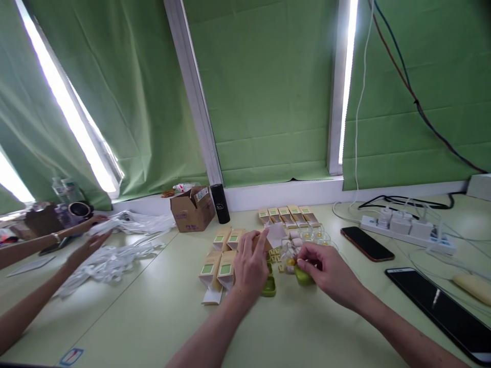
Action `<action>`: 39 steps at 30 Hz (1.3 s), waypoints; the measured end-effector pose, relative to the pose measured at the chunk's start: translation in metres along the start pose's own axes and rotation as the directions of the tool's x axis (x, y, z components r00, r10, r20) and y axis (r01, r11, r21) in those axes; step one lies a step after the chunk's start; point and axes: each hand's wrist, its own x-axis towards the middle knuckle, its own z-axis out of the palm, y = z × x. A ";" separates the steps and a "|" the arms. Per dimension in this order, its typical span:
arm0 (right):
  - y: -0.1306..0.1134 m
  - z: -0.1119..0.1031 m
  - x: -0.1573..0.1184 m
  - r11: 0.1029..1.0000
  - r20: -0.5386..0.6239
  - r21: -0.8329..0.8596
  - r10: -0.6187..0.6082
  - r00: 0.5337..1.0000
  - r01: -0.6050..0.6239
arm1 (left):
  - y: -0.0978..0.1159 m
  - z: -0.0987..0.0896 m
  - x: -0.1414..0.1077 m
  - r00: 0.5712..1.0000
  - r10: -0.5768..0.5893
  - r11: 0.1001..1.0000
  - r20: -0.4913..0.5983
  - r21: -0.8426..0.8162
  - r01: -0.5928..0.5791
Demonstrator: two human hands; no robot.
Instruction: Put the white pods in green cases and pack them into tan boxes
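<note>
My left hand [251, 263] is over the middle of the table, thumb and fingers bent around a small brown box that is partly hidden. Beside it a pale paper [276, 234] stands up. My right hand [320, 266] pinches something small and yellowish near the clear round containers [288, 255]; its exact shape is hidden. Just under those fingers lies a green case [304, 276]. An open green tray [269, 286] sits between my hands, next to small yellow pieces [275, 255]. Open kraft boxes with green labels [207, 269] stand left of my left hand.
More kraft boxes [289, 216] line the back. Behind are a cardboard box [192, 209] and a black cylinder [220, 204]. At right lie a phone [367, 244], a power strip [408, 234] and a tablet [441, 306]. Another person's hands [88, 250] handle white strips [111, 263] at left.
</note>
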 end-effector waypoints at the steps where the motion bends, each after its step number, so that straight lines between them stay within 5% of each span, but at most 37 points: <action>1: -0.003 0.000 -0.005 0.990 0.034 -0.139 -0.013 0.999 0.018 | 0.000 0.000 0.000 1.000 -0.010 1.000 0.009 -0.005 0.010; 4: -0.007 0.008 -0.021 0.888 0.128 -0.456 -0.004 0.992 0.062 | 0.004 0.001 -0.002 0.999 -0.033 0.999 0.033 -0.023 0.033; 9: 0.003 0.021 -0.039 0.815 0.207 -0.578 0.086 0.974 0.051 | 0.009 0.000 -0.003 0.997 -0.058 0.995 0.049 -0.078 0.062; 13: 0.003 0.011 -0.042 0.873 0.228 -0.484 0.067 0.971 0.053 | 0.009 0.001 -0.003 0.994 -0.100 0.988 0.052 -0.111 0.105; 18: -0.007 -0.007 -0.025 0.989 0.156 -0.145 -0.011 0.988 0.034 | 0.008 0.005 -0.004 0.983 -0.176 0.966 0.050 -0.185 0.182; 25: 0.017 0.016 -0.003 0.997 0.126 0.031 -0.081 0.989 0.078 | 0.008 0.007 -0.002 0.956 -0.290 0.867 0.052 -0.408 0.286; 32: 0.029 0.024 -0.010 0.997 0.130 -0.016 -0.077 0.988 0.080 | 0.007 0.012 -0.002 0.893 -0.414 0.621 0.176 -0.662 0.419; 39: 0.030 0.026 -0.013 0.987 0.175 -0.148 -0.036 0.984 0.063 | 0.009 0.012 0.003 0.847 -0.416 0.223 0.332 -0.865 0.449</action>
